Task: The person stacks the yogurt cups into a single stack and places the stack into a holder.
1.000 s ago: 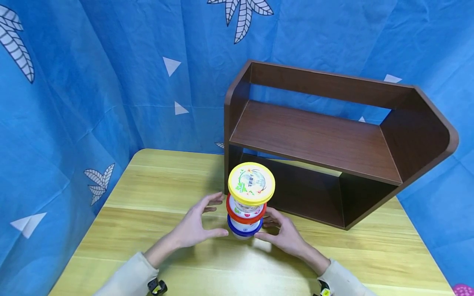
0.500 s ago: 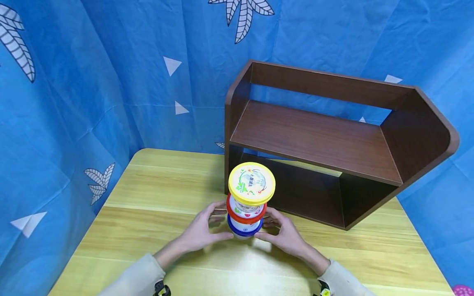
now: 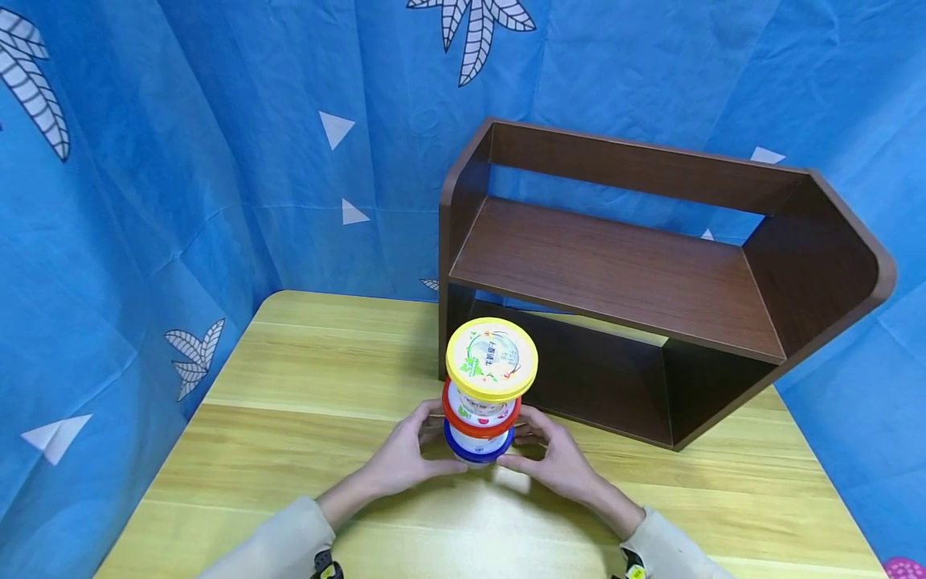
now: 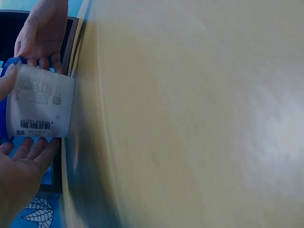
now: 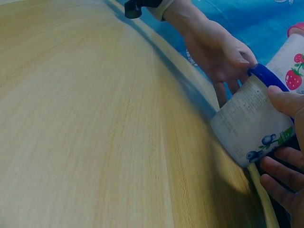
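Three round tubs stand stacked in the head view. A yellow-lidded tub (image 3: 492, 359) is on top, a red-lidded tub (image 3: 481, 412) in the middle, and a blue-lidded tub (image 3: 478, 445) at the bottom. From the left, my left hand (image 3: 403, 464) curls around the bottom tub, its thumb across the front. My right hand (image 3: 563, 464) holds the same tub from the right, its thumb at the blue rim. The head view hides most far-side fingers. Barcode print and blueberry pictures mark the blue-lidded tub (image 5: 251, 118); strawberries decorate the tub above it (image 5: 293, 64).
A dark brown two-level shelf (image 3: 615, 249) stands right behind the stack, its left side panel close to the tubs. The wooden table (image 3: 304, 378) extends to both sides. A blue patterned curtain (image 3: 289, 161) hangs behind.
My left hand has moved right, closing in around the blue-lidded tub, and its thumb now reaches across the tub's front. My right hand and the stack have stayed in place.
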`<state>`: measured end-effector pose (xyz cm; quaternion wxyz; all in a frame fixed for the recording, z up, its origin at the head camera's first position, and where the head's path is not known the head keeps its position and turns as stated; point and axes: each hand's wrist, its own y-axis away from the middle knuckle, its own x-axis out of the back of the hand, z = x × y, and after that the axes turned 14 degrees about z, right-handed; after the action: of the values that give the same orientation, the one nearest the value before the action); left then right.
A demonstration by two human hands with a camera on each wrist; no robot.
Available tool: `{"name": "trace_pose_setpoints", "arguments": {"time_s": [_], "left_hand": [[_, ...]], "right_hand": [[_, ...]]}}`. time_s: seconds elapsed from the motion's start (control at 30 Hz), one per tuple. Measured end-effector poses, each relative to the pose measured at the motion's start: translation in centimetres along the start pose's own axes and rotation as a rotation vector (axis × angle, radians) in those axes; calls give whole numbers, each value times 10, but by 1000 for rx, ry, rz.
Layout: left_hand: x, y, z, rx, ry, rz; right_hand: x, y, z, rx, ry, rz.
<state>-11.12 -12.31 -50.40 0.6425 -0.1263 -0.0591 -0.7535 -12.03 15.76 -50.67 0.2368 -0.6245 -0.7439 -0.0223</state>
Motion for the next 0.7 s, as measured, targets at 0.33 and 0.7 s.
{"name": "trace_pose_setpoints", "arguments": {"time_s": [0.33, 0.7], "left_hand": [[-8, -3, 0, -20, -9, 25], [-15, -4, 1, -6, -16, 53]], "right_hand": [[0, 0, 0, -14, 3, -2], [-1, -1, 2, -10, 6, -6]]}}
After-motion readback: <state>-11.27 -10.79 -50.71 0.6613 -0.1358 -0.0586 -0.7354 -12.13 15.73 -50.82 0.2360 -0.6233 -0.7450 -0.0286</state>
